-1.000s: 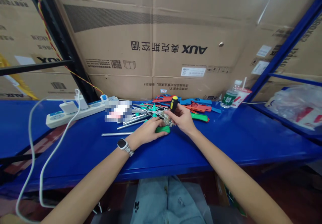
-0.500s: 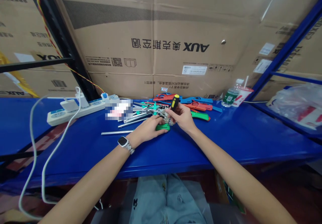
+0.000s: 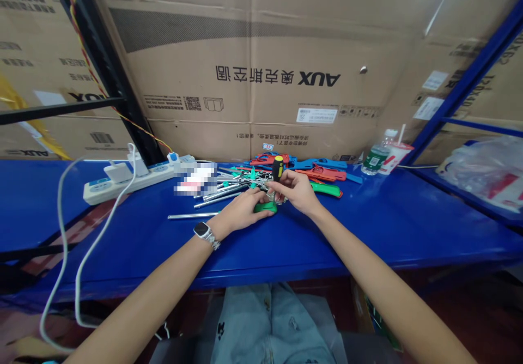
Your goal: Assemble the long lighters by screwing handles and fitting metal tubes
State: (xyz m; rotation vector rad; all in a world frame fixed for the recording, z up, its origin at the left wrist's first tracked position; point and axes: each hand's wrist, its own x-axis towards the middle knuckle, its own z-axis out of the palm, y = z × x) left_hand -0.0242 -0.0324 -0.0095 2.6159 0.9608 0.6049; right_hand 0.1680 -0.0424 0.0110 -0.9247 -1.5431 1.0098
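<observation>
My left hand [image 3: 243,210] is closed on a green stick lighter [image 3: 265,207] lying on the blue table. A metal tube [image 3: 190,216] in line with it sticks out to the left from behind the hand. With its fingers pinched, my right hand [image 3: 298,191] holds a yellow-and-black screwdriver [image 3: 278,168] upright, handle on top. Its shaft points down at the green lighter; the fingers partly cover the tip. Just behind both hands lie several metal tubes [image 3: 220,194], teal plastic parts [image 3: 253,176] and thin wires. A green lighter casing [image 3: 327,189] rests right of my right hand.
Red casings [image 3: 327,173] and blue casings [image 3: 318,163] are heaped at the back of the table. A power strip [image 3: 96,190] with white cables lies left. A bottle [image 3: 375,154] and a cup [image 3: 395,157] stand back right, before a large cardboard box [image 3: 253,37].
The screwdriver has swung from a rightward tilt to upright, its handle moving slightly left and down. My right fingers have shifted around it. My left hand still holds the green lighter.
</observation>
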